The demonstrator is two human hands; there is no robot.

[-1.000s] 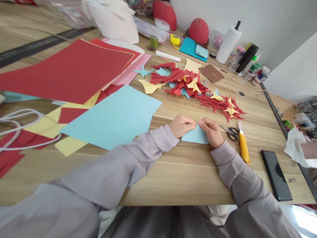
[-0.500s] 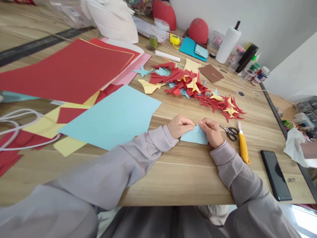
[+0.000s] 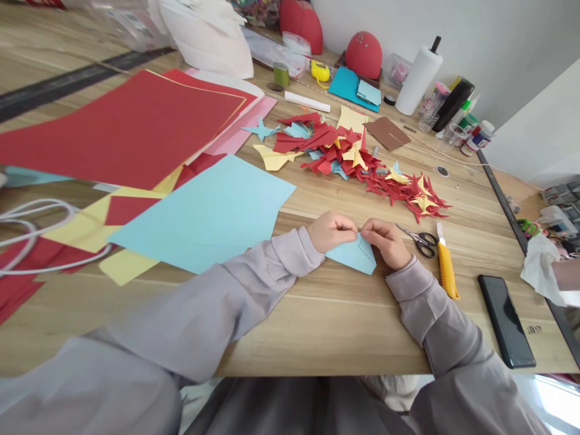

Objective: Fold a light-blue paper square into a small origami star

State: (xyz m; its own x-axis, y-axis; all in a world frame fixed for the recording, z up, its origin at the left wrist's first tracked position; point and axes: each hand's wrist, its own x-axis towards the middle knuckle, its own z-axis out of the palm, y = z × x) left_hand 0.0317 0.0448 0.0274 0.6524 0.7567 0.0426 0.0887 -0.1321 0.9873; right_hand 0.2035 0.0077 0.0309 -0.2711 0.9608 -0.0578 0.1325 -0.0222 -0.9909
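A small folded piece of light blue paper [image 3: 353,255] is pinched between my two hands, low over the wooden table. My left hand [image 3: 332,231] grips its upper left edge, fingers closed. My right hand [image 3: 386,240] holds the upper right edge between thumb and fingers. The fingertips of both hands nearly meet at the top of the paper, and creases show on its surface. A large light blue sheet [image 3: 203,211] lies to the left of my left hand. Black scissors [image 3: 425,243] rest just right of my right hand, beside a yellow-handled knife [image 3: 446,269].
Beyond my hands lies a pile of red, yellow and blue paper stars [image 3: 344,151]. Large red sheets [image 3: 136,127] and a white cable [image 3: 67,208] are at the left. A black phone [image 3: 506,320] lies at the right; a white bottle [image 3: 417,78] stands at the back.
The small blue paper has turned and tilted, its lower right corner now pointing further down toward me. My right hand has shifted slightly, its fingertips closer to my left hand's.
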